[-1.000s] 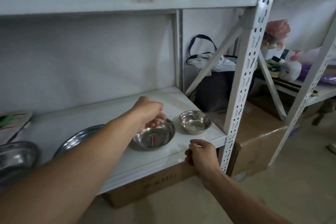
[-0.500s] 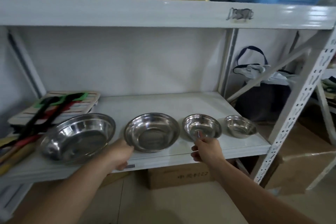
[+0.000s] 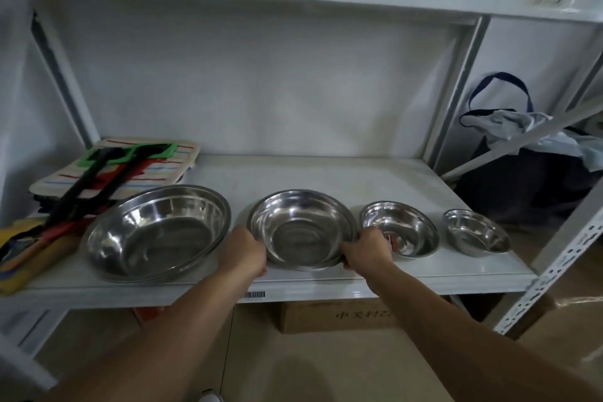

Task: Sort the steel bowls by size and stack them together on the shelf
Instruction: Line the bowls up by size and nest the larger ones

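White metal shelving holds four steel bowls in a row along the front of the shelf (image 3: pixel 424 179), already running from largest on the left to smallest on the right: the largest bowl (image 3: pixel 156 232), the second bowl (image 3: pixel 301 228), the third bowl (image 3: pixel 408 227) and the smallest bowl (image 3: pixel 476 233). The left hand (image 3: pixel 243 251) and right hand (image 3: pixel 367 248) are closed on opposite sides of the second bowl's rim, though the fingertips are hidden, so how far they hook under it is unclear. Lifting it level, carrying it clear of the largest bowl's rim and lowering it centred should let it nest without clattering or sliding.
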A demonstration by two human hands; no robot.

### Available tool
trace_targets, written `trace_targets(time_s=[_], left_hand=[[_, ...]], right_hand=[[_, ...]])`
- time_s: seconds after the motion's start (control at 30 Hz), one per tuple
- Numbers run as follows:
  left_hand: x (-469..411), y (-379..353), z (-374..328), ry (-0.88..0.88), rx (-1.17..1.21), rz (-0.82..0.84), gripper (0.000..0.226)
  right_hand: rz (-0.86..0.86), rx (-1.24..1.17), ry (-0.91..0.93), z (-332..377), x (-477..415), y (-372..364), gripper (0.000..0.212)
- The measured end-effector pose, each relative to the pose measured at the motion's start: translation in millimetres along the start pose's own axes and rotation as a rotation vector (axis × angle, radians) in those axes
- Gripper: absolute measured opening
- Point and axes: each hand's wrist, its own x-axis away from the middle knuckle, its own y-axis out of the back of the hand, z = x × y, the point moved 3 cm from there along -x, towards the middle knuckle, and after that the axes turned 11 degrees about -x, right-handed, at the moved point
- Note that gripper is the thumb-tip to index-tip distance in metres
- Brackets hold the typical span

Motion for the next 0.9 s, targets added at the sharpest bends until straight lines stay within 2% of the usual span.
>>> trace_targets(time_s=[0.07,0.17,0.27,0.33,0.43,0.5,0.63,0.77,0.9], left_hand=[[-1,19,-16,-0.093,-0.003,-0.029,0.031],[-6,75,-38,-0.177,0.000,-0.166,0.029],[-14,141,-35,-0.158,0.012,-0.278,0.015],[-20,177,-14,-0.129,0.017,-0.314,0.013],[-24,211,34,-0.039,-0.148,-0.349,0.017],[-26,218,64,0.023,-0.279,-0.302,0.028],[-30,214,100,0.049,-0.458,-0.220,0.024],[-35,202,112,0.011,-0.651,-0.289,0.017],[-38,192,113,-0.015,-0.745,-0.344,0.012]], right_hand=[[-0.023,0.036,0.063,17,5,4,0.016],[-0.045,-0.012,0.185,61,17,-1,0.018],[-0.028,-0.080,0.287,109,28,-30,0.023],[0.031,-0.076,0.323,131,37,-63,0.027],[0.100,0.015,0.357,144,47,-117,0.026],[0.148,0.073,0.342,138,49,-149,0.026],[0.222,0.194,0.278,114,46,-192,0.017],[0.201,0.331,0.289,103,44,-210,0.022],[0.162,0.482,0.394,101,44,-218,0.026]])
